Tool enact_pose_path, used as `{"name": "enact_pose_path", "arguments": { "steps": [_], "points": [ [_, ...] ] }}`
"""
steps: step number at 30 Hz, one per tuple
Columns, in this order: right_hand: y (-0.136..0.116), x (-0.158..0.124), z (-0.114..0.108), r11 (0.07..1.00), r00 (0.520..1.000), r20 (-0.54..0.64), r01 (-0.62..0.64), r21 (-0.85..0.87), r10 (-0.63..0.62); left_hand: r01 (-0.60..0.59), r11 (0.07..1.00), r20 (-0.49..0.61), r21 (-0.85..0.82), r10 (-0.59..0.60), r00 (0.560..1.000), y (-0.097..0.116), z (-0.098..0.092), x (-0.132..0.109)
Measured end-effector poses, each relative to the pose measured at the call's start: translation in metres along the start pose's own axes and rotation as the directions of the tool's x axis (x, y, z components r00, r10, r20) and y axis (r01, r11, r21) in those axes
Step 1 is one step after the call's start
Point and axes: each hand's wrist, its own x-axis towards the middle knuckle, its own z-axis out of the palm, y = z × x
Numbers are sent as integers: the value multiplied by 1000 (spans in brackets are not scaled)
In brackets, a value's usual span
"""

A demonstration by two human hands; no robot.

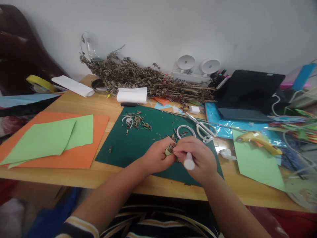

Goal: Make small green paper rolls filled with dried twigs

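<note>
My left hand (158,156) is closed round a small light-green holder (169,150) with brown dried plant bits at its opening. Close against it, my right hand (201,159) grips a white pen-like stick (189,162), its rounded end pointing towards me; the far tip is hidden by the fingers. Both hands are above a dark green cutting mat (138,148). Just beyond them lie a white ring (186,126), like a tape roll, and white-handled scissors (206,131). Dried stem pieces (140,121) are scattered on the mat's far left.
A large bundle of dried plants (138,74) lies along the wall. Left are green sheets (47,137) on an orange sheet (81,158). A yellow glue gun (260,140) rests on green paper (262,168) at right, before a dark tablet (250,92). White paper rolls (132,95) sit behind the mat.
</note>
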Motion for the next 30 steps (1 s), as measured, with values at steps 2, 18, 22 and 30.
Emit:
{"name": "enact_pose_path", "arguments": {
  "steps": [2, 18, 22, 30],
  "points": [
    [-1, 2, -1, 1000, 1000, 23, 20, -15, -20, -11, 1000, -9, 12, 11, 1000, 1, 0, 0],
    [2, 0, -3, 989, 989, 3, 147, -32, -147, -43, 997, -3, -63, 42, 999, 4, -3, 1],
    [2, 1, -2, 987, 988, 48, 150, -66, -147, -61, 996, 21, -58, 62, 998, 3, -5, 2],
    [1, 4, -4, 986, 987, 53, 152, -68, -149, -116, 993, 16, -6, 116, 993, 3, -4, 2]
  ]
}}
